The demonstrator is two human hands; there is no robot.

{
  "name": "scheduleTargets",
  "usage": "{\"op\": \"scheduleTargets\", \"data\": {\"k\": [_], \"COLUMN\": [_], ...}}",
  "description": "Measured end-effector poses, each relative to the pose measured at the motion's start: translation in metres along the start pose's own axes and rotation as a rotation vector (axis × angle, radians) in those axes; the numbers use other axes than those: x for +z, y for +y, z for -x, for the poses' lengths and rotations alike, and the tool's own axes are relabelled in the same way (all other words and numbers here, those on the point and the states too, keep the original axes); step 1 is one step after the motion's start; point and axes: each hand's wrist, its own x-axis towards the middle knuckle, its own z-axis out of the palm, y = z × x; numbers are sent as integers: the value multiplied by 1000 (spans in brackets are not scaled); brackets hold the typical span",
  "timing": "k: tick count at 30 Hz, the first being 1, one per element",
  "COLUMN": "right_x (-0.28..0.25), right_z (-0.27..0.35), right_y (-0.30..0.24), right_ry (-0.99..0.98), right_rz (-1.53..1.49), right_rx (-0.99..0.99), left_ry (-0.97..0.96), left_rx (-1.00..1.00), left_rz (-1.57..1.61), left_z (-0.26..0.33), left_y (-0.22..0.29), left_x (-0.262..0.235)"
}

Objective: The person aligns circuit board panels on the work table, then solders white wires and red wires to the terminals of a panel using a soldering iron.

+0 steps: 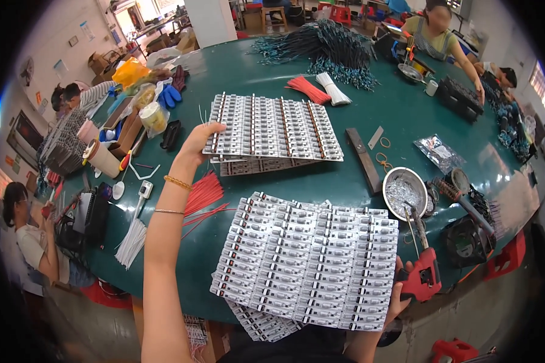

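Your left hand (198, 140) reaches far across the green bench (236, 78), its fingers pinching the left edge of the far panel of small white parts (272, 128), which lies flat over a second sheet of the same kind. Your right hand (398, 290) sits at the near right, mostly hidden; its fingers curl around the right edge of the near panel (309, 263), a large stack of white component strips that overhangs the bench's front edge. A red power screwdriver (422, 273) lies just beside that hand. Between the two panels, red cable ties (204, 192) fan out near your left wrist, and white ties (131, 243) lie further left. A metal bowl of small silver pieces (404, 192) stands right of the near panel.
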Motion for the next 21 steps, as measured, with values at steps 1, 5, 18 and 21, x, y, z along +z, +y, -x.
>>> {"op": "scheduleTargets", "data": {"k": [1,5,18,21], "right_x": [2,2,-6,3], "right_z": [0,-1,-6,-5], "right_y": [-3,5,10,8], "right_ry": [2,-43,-109,-104], "right_rz": [-4,-29,-19,-80], "right_rx": [9,-27,-87,-102], "left_ry": [29,148,-121,-188], "left_rx": [-14,-21,-191,-144], "left_rz": [-125,-483,-1024,-815], "left_z": [2,-4,169,197], "left_y": [-2,-7,-40,-74], "left_x": [2,-13,29,30]}}
